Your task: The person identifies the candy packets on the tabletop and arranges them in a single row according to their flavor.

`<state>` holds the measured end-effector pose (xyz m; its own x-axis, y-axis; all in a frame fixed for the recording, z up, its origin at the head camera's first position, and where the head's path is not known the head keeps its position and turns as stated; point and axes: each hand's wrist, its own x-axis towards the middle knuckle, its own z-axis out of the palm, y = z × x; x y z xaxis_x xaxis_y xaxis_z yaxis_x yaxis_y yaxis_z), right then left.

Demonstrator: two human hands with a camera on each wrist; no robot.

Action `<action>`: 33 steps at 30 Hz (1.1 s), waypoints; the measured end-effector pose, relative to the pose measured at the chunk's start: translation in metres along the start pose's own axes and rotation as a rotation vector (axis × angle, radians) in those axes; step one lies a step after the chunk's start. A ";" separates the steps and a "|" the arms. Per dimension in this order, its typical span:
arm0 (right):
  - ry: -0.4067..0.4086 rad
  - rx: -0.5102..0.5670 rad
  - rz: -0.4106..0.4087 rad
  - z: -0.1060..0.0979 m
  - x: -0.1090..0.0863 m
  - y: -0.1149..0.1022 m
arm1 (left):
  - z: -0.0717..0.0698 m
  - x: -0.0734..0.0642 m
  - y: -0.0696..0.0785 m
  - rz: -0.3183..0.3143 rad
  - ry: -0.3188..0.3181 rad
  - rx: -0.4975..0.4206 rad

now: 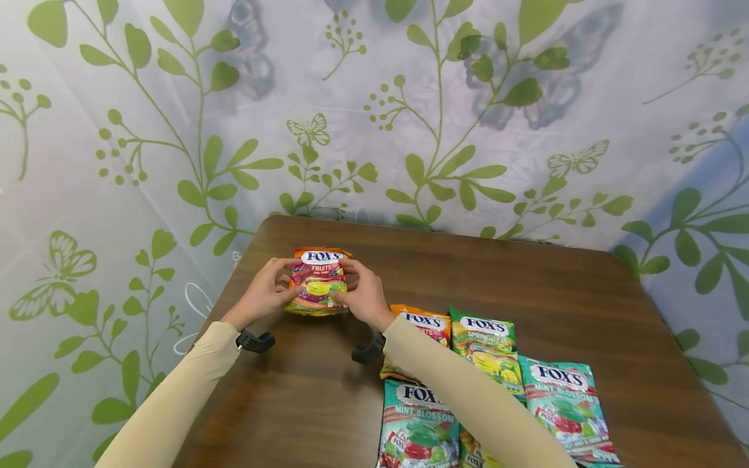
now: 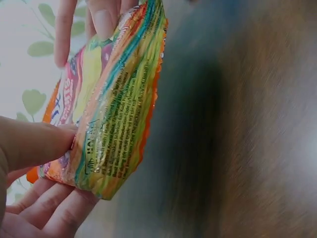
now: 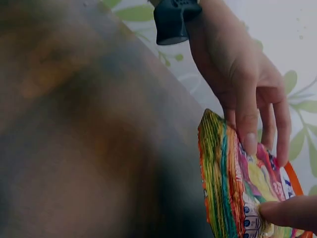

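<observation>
A Fox's Fruits candy bag [image 1: 318, 286], orange at the top and magenta at the middle, is held between both hands near the table's far left corner. My left hand [image 1: 266, 292] grips its left side, with the thumb on the front and the fingers behind, as the left wrist view shows. On the opposite side my right hand [image 1: 367, 296] pinches the bag, its thumb on the front face. The bag's striped bottom fold [image 2: 124, 109] faces the left wrist camera. In the right wrist view, the bag [image 3: 257, 173] stands tilted and looks raised off the table.
On the brown table [image 1: 292, 403], several more candy bags lie at the right front: another Fruits bag [image 1: 432, 328], a Spring Tea bag [image 1: 482, 331] and Mint Blossom bags [image 1: 564, 403], [image 1: 418, 422]. My right forearm passes over them. A leaf-patterned curtain [image 1: 351, 130] hangs behind the table.
</observation>
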<state>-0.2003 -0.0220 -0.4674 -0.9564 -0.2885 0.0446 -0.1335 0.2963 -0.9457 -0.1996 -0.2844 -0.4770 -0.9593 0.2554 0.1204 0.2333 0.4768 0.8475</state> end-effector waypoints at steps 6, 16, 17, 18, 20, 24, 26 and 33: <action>0.009 0.004 0.011 0.007 0.031 0.005 | -0.010 0.024 -0.008 -0.018 0.014 0.070; 0.045 0.035 0.090 0.023 0.069 0.015 | -0.014 0.050 -0.031 -0.067 0.069 0.152; 0.044 0.037 0.097 0.026 0.072 0.016 | -0.014 0.051 -0.032 -0.072 0.077 0.155; 0.043 0.037 0.103 0.028 0.074 0.016 | -0.015 0.051 -0.034 -0.077 0.085 0.161; 0.046 0.037 0.110 0.033 0.078 0.016 | -0.016 0.052 -0.036 -0.082 0.097 0.172; 0.051 0.044 0.121 0.042 0.087 0.017 | -0.021 0.054 -0.040 -0.086 0.117 0.200; 0.051 0.048 0.125 0.046 0.093 0.017 | -0.024 0.057 -0.042 -0.084 0.129 0.211; 0.032 0.062 0.142 0.052 0.105 0.022 | -0.029 0.066 -0.050 -0.101 0.145 0.235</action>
<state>-0.2905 -0.0937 -0.5001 -0.9725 -0.2183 -0.0812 0.0186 0.2750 -0.9613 -0.2795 -0.3160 -0.4961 -0.9884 0.0819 0.1280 0.1493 0.6795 0.7183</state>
